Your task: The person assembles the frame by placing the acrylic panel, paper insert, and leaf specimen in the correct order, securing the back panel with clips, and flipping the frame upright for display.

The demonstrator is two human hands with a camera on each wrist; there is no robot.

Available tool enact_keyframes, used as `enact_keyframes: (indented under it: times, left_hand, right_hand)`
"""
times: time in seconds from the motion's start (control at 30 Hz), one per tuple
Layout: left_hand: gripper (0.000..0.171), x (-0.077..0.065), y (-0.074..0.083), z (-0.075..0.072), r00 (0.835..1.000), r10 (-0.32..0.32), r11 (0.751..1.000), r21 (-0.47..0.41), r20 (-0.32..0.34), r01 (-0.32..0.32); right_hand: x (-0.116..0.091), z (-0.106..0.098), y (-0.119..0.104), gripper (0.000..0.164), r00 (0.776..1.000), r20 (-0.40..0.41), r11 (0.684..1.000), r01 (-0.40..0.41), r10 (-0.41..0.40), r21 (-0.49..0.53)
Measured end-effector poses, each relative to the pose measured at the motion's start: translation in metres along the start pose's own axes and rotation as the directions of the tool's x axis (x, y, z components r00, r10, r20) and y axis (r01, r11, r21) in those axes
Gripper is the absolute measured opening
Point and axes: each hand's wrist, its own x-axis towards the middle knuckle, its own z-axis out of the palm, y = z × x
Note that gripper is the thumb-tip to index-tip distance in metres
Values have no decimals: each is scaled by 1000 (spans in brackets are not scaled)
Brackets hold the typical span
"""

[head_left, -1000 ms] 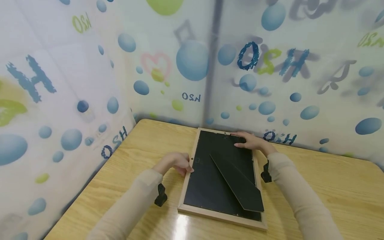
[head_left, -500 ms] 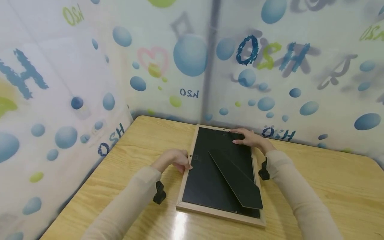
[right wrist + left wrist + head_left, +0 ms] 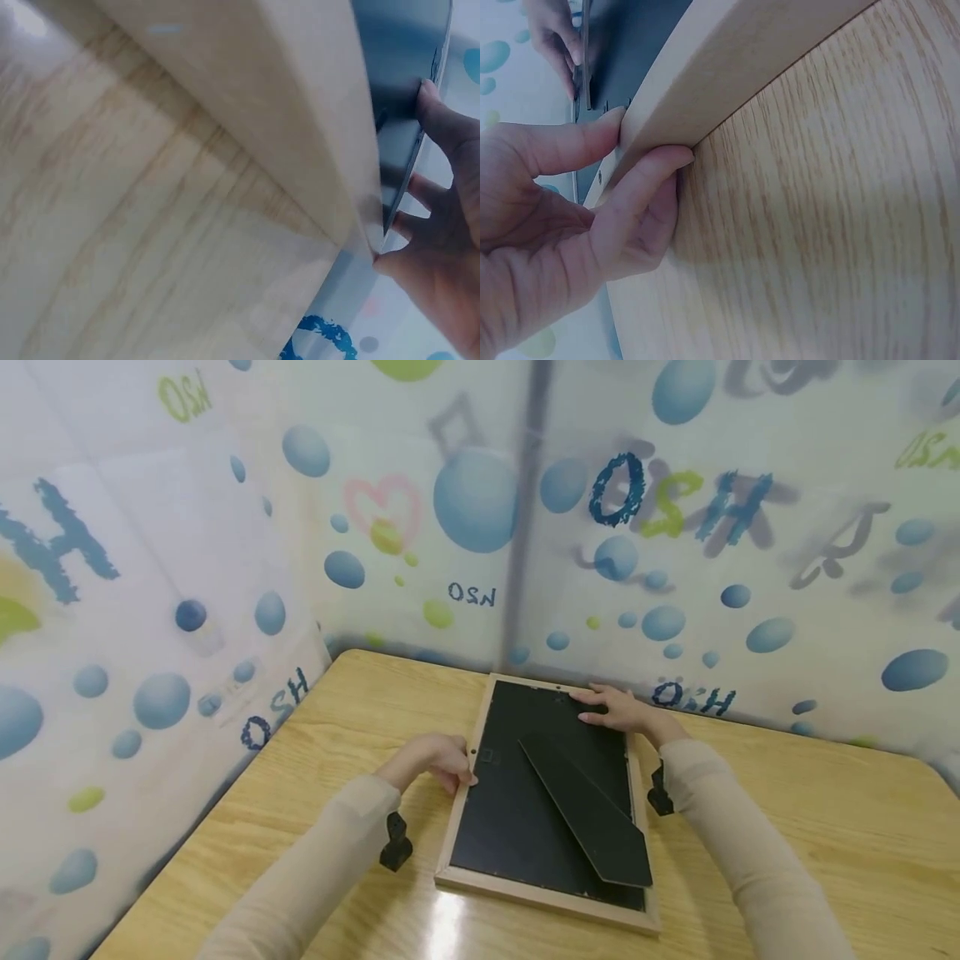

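Note:
A picture frame (image 3: 543,910) with a light wooden border lies face down on the wooden table. Its black backing board (image 3: 525,827) faces up, and the black easel stand (image 3: 592,818) hinged to it slants toward the near right corner. My left hand (image 3: 442,760) pinches the left border. In the left wrist view its thumb (image 3: 592,142) lies on top, with the fingertips low against the outer side. My right hand (image 3: 618,708) rests at the far right corner, its fingers spread over the far border and backing. The right wrist view shows its fingertips (image 3: 427,94) touching there.
The wooden table (image 3: 787,802) extends on both sides of the frame. A printed curtain (image 3: 480,502) with blue and green spots stands along the table's back and left edges. Black wrist mounts (image 3: 396,843) hang below both sleeves.
The head view has shifted slightly. My right hand's fingers have moved a little at the far border and now look more spread. My left hand stays on the left border.

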Motion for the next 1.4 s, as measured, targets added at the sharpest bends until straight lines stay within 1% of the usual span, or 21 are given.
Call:
enact_keyframes:
  times: [0.2, 0.33, 0.4, 0.47, 0.57, 0.7, 0.77, 0.87, 0.97, 1.03, 1.17, 1.23, 1.3, 1.37, 1.4]
  left_hand:
    - [28, -1, 1, 2, 1000, -16, 1000, 0, -1, 16]
    - [30, 1, 1, 4, 1000, -23, 1000, -6, 6, 23]
    - [30, 2, 0, 5, 1000, -21, 1000, -2, 8, 21]
    - [28, 3, 0, 7, 1000, -16, 1000, 11, 9, 15]
    - [22, 3, -1, 10, 1000, -2, 1000, 21, 6, 2]
    - [12, 1, 0, 10, 1000, 17, 999, 43, -6, -16]
    - [14, -1, 1, 9, 1000, 26, 998, 53, -12, -25]
    - [20, -5, 4, 8, 999, 41, 998, 56, -20, -40]
    - [16, -6, 4, 9, 997, 55, 997, 51, -46, -52]
    - [17, -5, 2, 10, 996, 54, 998, 40, -66, -52]
    - [32, -3, -2, 12, 992, 49, 999, -10, -114, -50]
    - [38, -4, -3, 12, 990, 44, 998, -31, -138, -49]
    - [43, -5, -4, 13, 987, 33, 998, -51, -159, -41]
    - [45, -7, -4, 15, 983, 26, 998, -57, -183, -37]
    - [45, -8, -4, 16, 980, 25, 997, -60, -196, -38]
  right_hand:
    - [-2, 4, -3, 51, 999, -3, 993, -41, 41, -113]
    - [-4, 10, -5, 51, 997, -10, 986, -71, 71, -149]
    - [-6, 13, -5, 51, 996, -19, 987, -86, 85, -136]
    - [-9, 17, -3, 53, 996, -38, 991, -88, 84, -104]
    - [-16, 20, 1, 57, 995, -74, 997, -71, 72, 5]
    - [-29, 19, 3, 63, 991, -116, 989, -47, 64, 141]
    - [-36, 17, 2, 63, 988, -140, 982, -42, 68, 183]
    - [-50, 16, 2, 62, 978, -174, 967, -66, 111, 248]
    - [-66, 17, 3, 61, 968, -187, 950, -111, 170, 293]
    - [-76, 18, 3, 62, 961, -187, 941, -138, 202, 309]
    - [-91, 23, 4, 61, 956, -175, 926, -165, 235, 339]
    - [-96, 24, 2, 60, 950, -150, 908, -203, 273, 366]
    - [-100, 25, -3, 59, 937, -101, 864, -262, 334, 430]
    - [-103, 25, -11, 60, 910, -22, 785, -344, 413, 515]
    - [-105, 25, -16, 60, 895, 22, 735, -381, 446, 562]
